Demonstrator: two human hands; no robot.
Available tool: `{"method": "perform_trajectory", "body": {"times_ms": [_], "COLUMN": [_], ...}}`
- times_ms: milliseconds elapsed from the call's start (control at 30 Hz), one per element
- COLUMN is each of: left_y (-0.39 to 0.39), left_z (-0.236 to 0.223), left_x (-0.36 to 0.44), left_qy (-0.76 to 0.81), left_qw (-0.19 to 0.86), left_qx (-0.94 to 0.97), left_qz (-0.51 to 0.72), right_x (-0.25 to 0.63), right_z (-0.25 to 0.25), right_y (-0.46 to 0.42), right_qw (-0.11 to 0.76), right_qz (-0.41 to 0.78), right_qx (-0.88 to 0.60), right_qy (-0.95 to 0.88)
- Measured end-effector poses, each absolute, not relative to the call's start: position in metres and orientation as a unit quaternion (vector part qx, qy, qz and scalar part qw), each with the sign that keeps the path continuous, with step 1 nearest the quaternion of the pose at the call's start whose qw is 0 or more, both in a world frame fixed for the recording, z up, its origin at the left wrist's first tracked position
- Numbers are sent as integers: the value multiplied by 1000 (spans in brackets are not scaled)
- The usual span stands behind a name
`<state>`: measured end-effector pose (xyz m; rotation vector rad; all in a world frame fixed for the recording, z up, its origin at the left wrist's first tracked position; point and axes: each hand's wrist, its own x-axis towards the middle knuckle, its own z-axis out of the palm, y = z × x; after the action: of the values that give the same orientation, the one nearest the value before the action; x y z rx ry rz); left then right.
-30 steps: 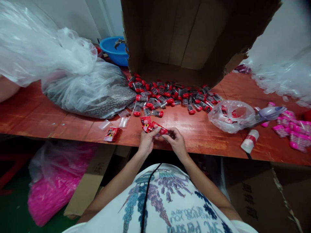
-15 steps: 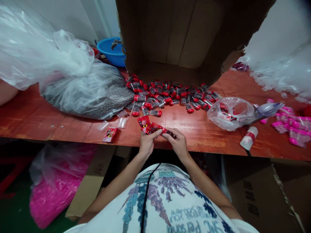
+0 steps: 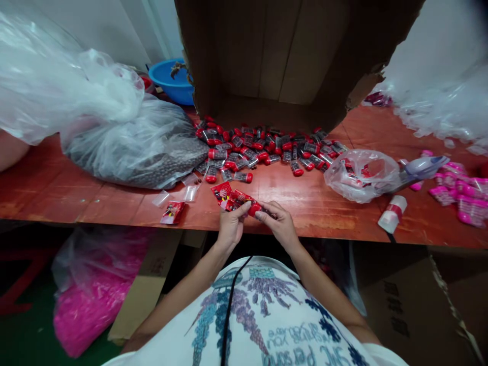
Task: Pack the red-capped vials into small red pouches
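Just above the table's front edge, my left hand [image 3: 230,226] is closed on a few red printed labels [image 3: 221,194], which fan out past its thumb and fingers. Close against it, my right hand [image 3: 282,227] grips a small clear bottle with a red cap [image 3: 254,207] and dark contents; its cap points left and touches or nearly touches the labels. The fingers hide most of the bottle's body. A stack of similar red labels [image 3: 173,212] lies to the left. Beyond the hands spreads a pile of red-capped bottles [image 3: 263,145] filled with dark beads.
A large clear bag of dark beads [image 3: 141,147] slumps at left, near a blue basin [image 3: 171,81]. An upturned cardboard box [image 3: 285,61] stands behind the pile. Rightward are a plastic bag [image 3: 362,175], a white roll [image 3: 392,214] and pink plastic pieces [image 3: 463,190].
The red cap now shows more clearly between my hands, as the bottle has shifted slightly against the labels. Both hands stay nearly in place; the view has moved a little.
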<state>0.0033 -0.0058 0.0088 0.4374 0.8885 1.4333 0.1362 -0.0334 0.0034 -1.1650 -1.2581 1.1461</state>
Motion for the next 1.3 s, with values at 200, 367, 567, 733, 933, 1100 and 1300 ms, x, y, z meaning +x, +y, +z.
{"method": "perform_trajectory", "body": {"times_ms": [200, 367, 567, 733, 933, 1100, 1300], "left_y": [-7, -10, -13, -8, -6, -7, -10], "left_z": [11, 12, 5, -1, -7, -4, 5], "left_x": [5, 5, 7, 0, -7, -8, -7], "left_qy": [396, 421, 427, 452, 434, 431, 442], "left_qw": [641, 646, 646, 638, 654, 656, 662], "left_qx": [219, 261, 260, 284, 275, 285, 291], "left_qz": [620, 581, 576, 554, 555, 550, 532], "right_x": [141, 140, 131, 133, 135, 132, 131], "right_z": [7, 4, -7, -8, -8, -9, -4], "right_y": [-34, -34, -37, -37, -35, -38, -39], "right_qw": [499, 497, 551, 517, 528, 530, 532], "right_qz": [443, 446, 446, 490, 557, 538, 456], "right_qx": [-495, -533, -549, -537, -501, -511, -523], "right_qy": [-557, -520, -443, -451, -399, -410, -485]}}
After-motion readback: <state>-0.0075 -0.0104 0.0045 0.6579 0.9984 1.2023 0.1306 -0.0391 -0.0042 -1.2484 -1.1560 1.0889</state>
